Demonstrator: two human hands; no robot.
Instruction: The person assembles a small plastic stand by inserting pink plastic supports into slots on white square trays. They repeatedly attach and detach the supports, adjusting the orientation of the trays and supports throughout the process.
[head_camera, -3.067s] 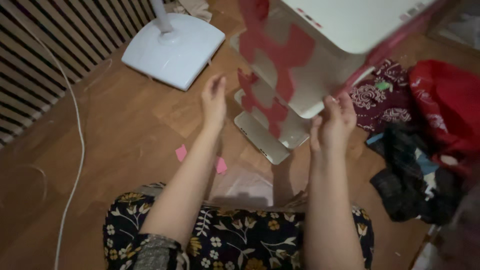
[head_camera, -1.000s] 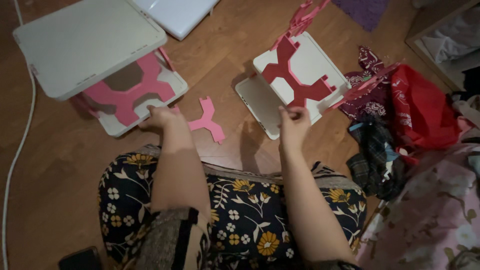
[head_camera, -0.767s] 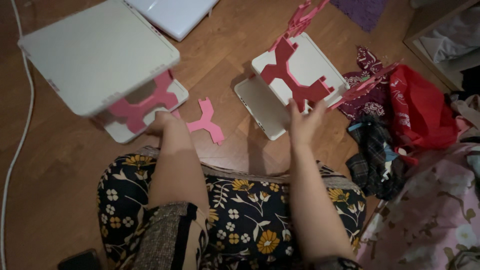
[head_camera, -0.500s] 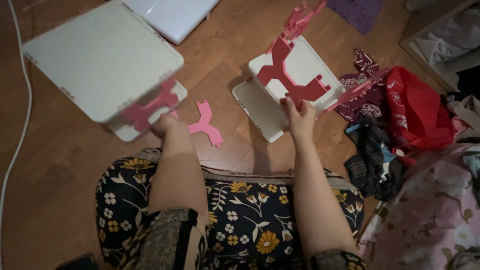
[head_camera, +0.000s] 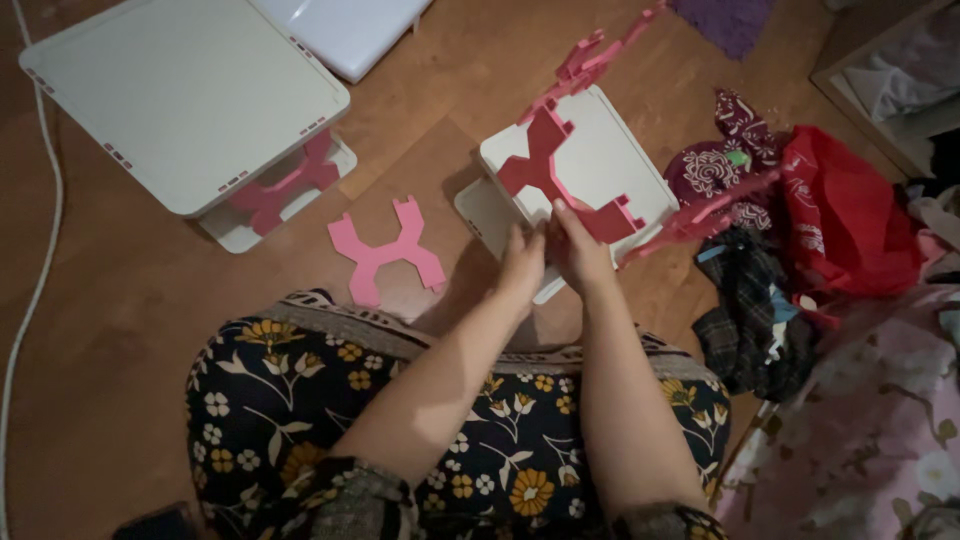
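On the wooden floor (head_camera: 180, 300), seen from the head camera, both hands meet at a small white shelf unit (head_camera: 590, 150) in front of the person's flowered lap (head_camera: 470, 430). Right hand (head_camera: 578, 250) grips the lower edge of the dark pink X-shaped side panel (head_camera: 560, 180) that stands upright between the unit's two white boards, thumb up against the panel. Left hand (head_camera: 522, 268) lies just beside the right one, fingers curled against the same near edge of the unit; whether it pinches the panel or only presses the board cannot be told. More pink panels (head_camera: 600, 55) stick up at the unit's far side, and another (head_camera: 700, 215) juts out to its right.

To the left, well apart from the hands, a second shelf unit (head_camera: 185, 95) stands untouched, a large white board on top with pink panels under it. Between the two units a loose pink panel (head_camera: 385, 250) lies flat on the floor. A white cable (head_camera: 35, 290) runs along the left edge. At right lies a heap of clothes (head_camera: 760, 300) with a red bag (head_camera: 850, 210).
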